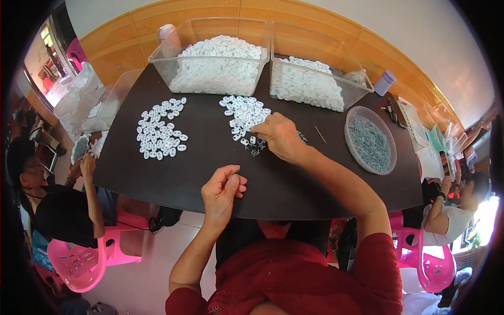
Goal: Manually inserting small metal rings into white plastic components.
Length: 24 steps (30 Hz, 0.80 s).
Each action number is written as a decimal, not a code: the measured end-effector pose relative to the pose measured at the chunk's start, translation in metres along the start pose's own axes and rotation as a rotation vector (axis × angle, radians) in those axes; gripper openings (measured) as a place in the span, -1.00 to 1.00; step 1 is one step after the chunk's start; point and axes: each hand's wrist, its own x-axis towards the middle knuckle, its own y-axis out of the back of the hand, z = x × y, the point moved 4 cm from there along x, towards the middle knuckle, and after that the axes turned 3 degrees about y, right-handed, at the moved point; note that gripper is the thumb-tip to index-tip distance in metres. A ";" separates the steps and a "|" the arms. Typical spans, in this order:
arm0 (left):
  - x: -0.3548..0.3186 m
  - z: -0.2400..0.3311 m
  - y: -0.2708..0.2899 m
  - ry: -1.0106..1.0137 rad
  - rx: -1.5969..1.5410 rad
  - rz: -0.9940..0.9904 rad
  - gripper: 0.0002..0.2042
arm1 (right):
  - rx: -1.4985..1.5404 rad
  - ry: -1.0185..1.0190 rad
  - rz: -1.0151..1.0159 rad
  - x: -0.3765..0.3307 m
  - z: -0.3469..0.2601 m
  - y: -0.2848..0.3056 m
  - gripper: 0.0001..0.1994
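Okay, two heaps of smooth, plasticky white pieces on the dark table, one left, one mid-table. Right hand is fingers-down at the middle heap's right side, blocking some; can't tell if it's pinching anything. Left hand curls loosely nearer the edge, contents unclear. Small grey screw-like bits lie between. Two clear bins far, one round tub right.
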 end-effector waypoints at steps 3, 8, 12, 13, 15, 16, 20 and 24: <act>-0.002 -0.003 0.003 -0.032 -0.081 0.010 -0.77 | -0.034 0.032 -0.081 0.007 -0.004 -0.011 -0.84; -0.002 -0.003 0.002 -0.031 -0.086 0.017 -0.77 | -0.013 0.103 -0.166 0.014 -0.006 -0.018 -0.89; -0.003 -0.004 0.001 -0.039 -0.103 0.004 -0.80 | -0.071 0.066 -0.214 0.016 -0.004 -0.018 -0.91; -0.003 -0.004 0.001 -0.039 -0.105 0.006 -0.80 | -0.036 0.069 -0.182 0.016 -0.005 -0.017 -0.89; -0.004 -0.005 0.000 -0.047 -0.097 0.016 -0.80 | 0.021 -0.028 -0.195 0.015 -0.002 -0.012 -0.91; -0.004 -0.005 -0.001 -0.048 -0.098 0.021 -0.80 | 0.082 -0.125 -0.206 0.015 -0.001 -0.009 -0.93; -0.008 0.010 -0.004 -0.312 0.263 0.174 -0.81 | 0.564 -0.524 -0.285 0.009 -0.028 0.010 -0.92; -0.009 0.038 -0.020 -0.763 0.768 0.302 -0.75 | 0.843 -0.620 -0.267 -0.004 -0.048 0.013 -0.89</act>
